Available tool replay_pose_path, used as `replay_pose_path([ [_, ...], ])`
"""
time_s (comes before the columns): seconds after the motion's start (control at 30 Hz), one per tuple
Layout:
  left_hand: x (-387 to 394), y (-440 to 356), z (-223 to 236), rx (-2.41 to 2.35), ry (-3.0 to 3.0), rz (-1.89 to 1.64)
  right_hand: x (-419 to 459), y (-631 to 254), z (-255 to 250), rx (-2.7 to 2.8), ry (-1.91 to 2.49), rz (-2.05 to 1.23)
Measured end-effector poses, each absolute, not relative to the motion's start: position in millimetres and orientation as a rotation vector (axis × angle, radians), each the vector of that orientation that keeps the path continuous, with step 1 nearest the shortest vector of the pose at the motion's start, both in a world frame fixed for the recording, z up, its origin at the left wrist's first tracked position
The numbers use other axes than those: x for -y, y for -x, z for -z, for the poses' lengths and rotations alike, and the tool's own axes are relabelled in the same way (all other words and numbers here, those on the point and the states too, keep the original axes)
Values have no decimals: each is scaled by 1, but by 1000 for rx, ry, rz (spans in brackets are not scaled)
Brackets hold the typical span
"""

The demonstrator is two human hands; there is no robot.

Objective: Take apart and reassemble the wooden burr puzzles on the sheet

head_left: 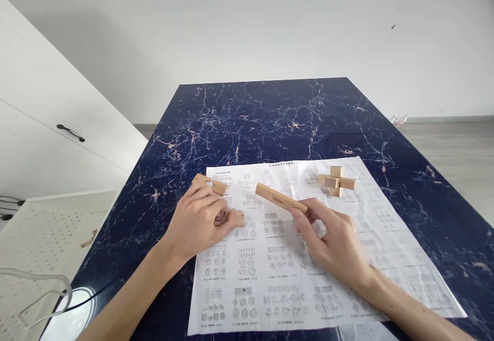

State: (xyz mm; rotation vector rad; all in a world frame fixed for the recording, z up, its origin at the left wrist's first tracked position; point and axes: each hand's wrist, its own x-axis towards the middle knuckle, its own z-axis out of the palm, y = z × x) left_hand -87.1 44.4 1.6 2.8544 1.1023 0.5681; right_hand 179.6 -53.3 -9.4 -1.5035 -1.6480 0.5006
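Note:
My right hand (335,238) pinches one end of a wooden bar (281,198) with a long slot in its side, held tilted above the printed sheet (293,300). At the sheet's left part, my left hand (200,217) is closed on a notched wooden piece (240,218), whose end shows past the thumb. Beyond the knuckles lies more notched wood (210,182); whether the fingers touch it I cannot tell. To the far right of the sheet stands an assembled cross of interlocked wooden blocks (336,182), apart from both hands.
The sheet, printed with rows of small diagrams, lies on a dark blue marbled table (247,120). Left of the table are a white perforated surface (34,238), a clear tube (42,274) and a round bright object (69,315). A white cabinet (42,94) stands behind them.

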Motion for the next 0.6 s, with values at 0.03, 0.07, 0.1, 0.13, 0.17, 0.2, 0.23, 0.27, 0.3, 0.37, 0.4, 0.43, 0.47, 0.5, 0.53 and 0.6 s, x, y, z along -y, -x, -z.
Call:
replay_pose_path([
  [0.03,-46,88,-2,-1103,-2863,-572,54,-179,9,1653,1500,-507],
  [0.07,-47,89,-2,-1115,-2869,-577,54,-179,9,1658,1497,-510],
  [0.1,-48,89,-3,-1134,-2870,-587,54,-179,9,1663,1495,-512],
  [0.13,-48,89,-4,-1151,-2866,-605,54,-179,9,1667,1494,-512],
  [0.17,-47,88,-5,-1153,-2858,-621,54,-179,9,1669,1494,-515],
  [0.2,-46,87,-5,-1140,-2846,-637,54,-179,9,1672,1495,-521],
  [0.23,-44,86,-5,-1115,-2835,-645,54,-179,9,1673,1493,-528],
  [0.27,-43,84,-4,-1084,-2824,-643,54,-179,9,1676,1492,-537],
  [0.3,-41,83,-3,-1057,-2815,-633,54,-178,10,1680,1489,-544],
  [0.37,-39,82,2,-1037,-2803,-605,54,-178,9,1692,1477,-557],
  [0.4,-39,83,5,-1051,-2799,-601,55,-178,9,1699,1472,-568],
  [0.43,-40,84,8,-1073,-2795,-605,55,-178,9,1704,1468,-582],
  [0.47,-42,86,11,-1100,-2789,-613,55,-177,8,1708,1467,-596],
  [0.5,-45,88,12,-1130,-2781,-627,55,-177,8,1710,1469,-610],
  [0.53,-48,91,14,-1165,-2769,-637,55,-177,8,1713,1474,-623],
  [0.6,-56,99,14,-1217,-2753,-644,55,-176,8,1717,1482,-651],
])
